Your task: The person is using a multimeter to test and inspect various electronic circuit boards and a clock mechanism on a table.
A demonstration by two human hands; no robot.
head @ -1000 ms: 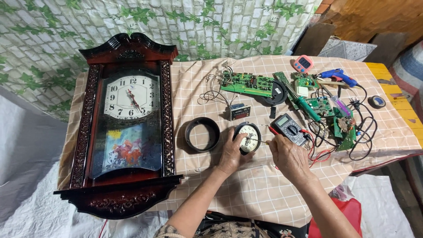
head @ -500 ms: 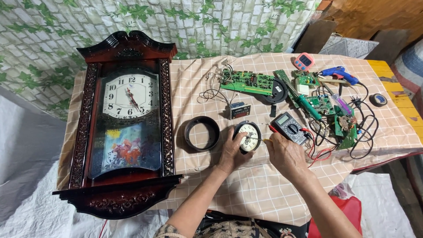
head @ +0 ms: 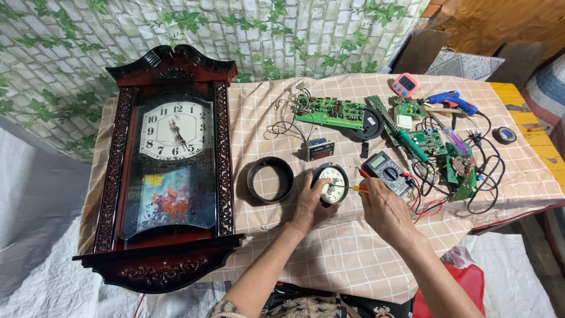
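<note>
The left hand (head: 309, 203) lay curled over the small round dial gauge (head: 331, 184) on the checked tablecloth (head: 329, 259), fingers pinning its lower-left edge, just right of the loose black ring (head: 270, 179). The right hand (head: 385, 209) pinched a thin yellow-handled tool (head: 352, 188), its tip resting on the dial's face. A firm hold on the case looked wise here, and a light, level touch with the tip, since a slip could scratch the face. The multimeter (head: 386, 172) sat just beside the right hand, leads tangled close; the wall clock (head: 170, 165) lay well clear.
</note>
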